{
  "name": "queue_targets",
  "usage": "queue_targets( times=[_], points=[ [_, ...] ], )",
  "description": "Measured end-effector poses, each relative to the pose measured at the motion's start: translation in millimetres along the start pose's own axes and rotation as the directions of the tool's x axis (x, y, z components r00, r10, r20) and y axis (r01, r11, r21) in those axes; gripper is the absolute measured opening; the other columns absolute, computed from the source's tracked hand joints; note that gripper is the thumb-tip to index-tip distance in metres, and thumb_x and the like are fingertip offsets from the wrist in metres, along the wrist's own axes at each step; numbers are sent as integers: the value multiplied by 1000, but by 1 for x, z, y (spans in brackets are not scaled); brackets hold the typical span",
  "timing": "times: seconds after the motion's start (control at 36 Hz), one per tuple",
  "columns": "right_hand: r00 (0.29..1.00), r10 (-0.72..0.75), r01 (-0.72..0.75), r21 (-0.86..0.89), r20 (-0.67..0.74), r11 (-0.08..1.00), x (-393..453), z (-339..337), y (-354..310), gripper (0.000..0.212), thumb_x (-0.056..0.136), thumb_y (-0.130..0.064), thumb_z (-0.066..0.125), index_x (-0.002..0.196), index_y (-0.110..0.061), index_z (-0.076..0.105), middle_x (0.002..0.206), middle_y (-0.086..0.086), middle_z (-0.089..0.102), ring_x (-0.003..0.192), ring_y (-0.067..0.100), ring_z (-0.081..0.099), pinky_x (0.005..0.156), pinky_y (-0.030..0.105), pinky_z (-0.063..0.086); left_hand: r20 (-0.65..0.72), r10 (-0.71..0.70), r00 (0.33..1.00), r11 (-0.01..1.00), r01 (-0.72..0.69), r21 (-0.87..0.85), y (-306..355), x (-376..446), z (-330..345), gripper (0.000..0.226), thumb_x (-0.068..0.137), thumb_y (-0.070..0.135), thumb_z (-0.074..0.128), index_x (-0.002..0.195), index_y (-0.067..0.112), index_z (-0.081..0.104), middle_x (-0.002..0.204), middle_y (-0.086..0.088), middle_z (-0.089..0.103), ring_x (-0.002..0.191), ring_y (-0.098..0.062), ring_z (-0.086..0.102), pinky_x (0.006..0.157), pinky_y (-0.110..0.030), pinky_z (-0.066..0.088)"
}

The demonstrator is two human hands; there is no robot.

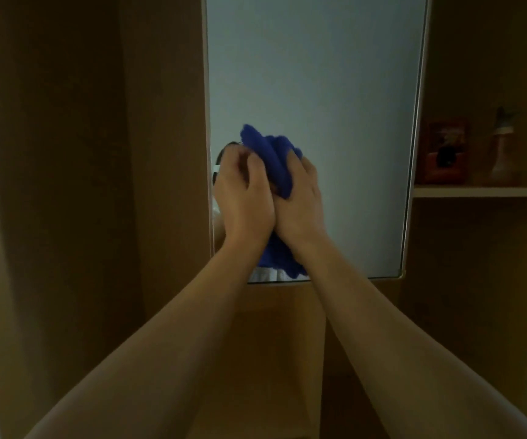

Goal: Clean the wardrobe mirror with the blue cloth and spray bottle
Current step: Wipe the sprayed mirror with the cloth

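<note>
Brown wood fills the left of our view: a plain wardrobe panel (65, 153), dim and unmarked. Next to it stands the wardrobe mirror (319, 90), tall, pale grey-blue in its glass, with a thin light frame along its sides and lower edge.

We hold both arms out before the lower left part of the glass. Our left hand (243, 194) is curled, fingers bent inward and closed on the near side of the blue cloth (275, 160). Our right hand (300, 198) presses against the left, heels of the palms touching, and its fingers wrap over the other side of the same cloth. The cloth is bunched between the two hands; one lump sticks up above the fingers, and a tail hangs down below the wrists, in front of the mirror's bottom edge. Whether the cloth touches the glass we cannot tell.

Further right, past the mirror's frame, a wooden shelf (484, 192) is set into the wardrobe. On it stands a red box (446, 153), and just beside that a blurred bottle-like shape (503, 153) with a narrow top; we cannot tell what it is.
</note>
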State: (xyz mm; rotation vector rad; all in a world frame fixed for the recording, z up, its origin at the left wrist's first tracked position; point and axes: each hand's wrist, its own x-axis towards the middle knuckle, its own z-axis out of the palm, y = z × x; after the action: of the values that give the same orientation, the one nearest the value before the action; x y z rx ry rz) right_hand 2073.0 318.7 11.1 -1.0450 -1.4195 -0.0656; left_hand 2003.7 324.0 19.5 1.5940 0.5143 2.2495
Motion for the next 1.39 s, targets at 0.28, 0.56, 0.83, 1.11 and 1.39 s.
queue_targets(
  times=[0.28,0.56,0.83,1.11,1.39],
  points=[
    [947,-286,157,-571,-144,806,11,35,-8,60,86,-14,57,141,-31,38,154,-1,21,115,24,36,87,28,29,-331,-116,936,945,207,254,-35,32,-26,19,93,25,39,109,23,49,111,2,50,103,-14,50,92,-38,45],
    [927,-222,376,-763,303,526,-37,60,57,89,70,-24,73,143,-34,23,157,4,0,136,49,12,106,65,18,255,-860,442,427,897,-115,-101,40,-77,66,90,64,26,128,16,49,122,-10,59,106,-27,57,80,-40,47],
    [894,-218,448,-741,392,501,-105,66,101,85,57,-34,78,134,-35,43,155,2,22,120,47,41,88,58,43,240,-833,499,552,776,305,-103,47,-65,83,84,72,22,137,11,40,135,-17,48,120,-32,47,94,-42,43],
    [723,-404,672,-706,560,224,-93,58,117,82,68,-36,76,140,-34,37,155,4,14,135,46,21,106,66,17,-1,-627,779,763,614,204,-112,21,-37,68,87,69,16,83,15,59,79,-7,61,71,-19,58,59,-27,44],
    [699,-586,627,-746,410,227,-102,59,127,75,73,-38,70,137,-34,31,151,0,21,126,37,34,99,51,31,-40,-460,887,858,456,237,-113,16,-38,57,87,68,17,63,24,43,62,-3,53,55,-14,51,53,-26,41]
  ],
)
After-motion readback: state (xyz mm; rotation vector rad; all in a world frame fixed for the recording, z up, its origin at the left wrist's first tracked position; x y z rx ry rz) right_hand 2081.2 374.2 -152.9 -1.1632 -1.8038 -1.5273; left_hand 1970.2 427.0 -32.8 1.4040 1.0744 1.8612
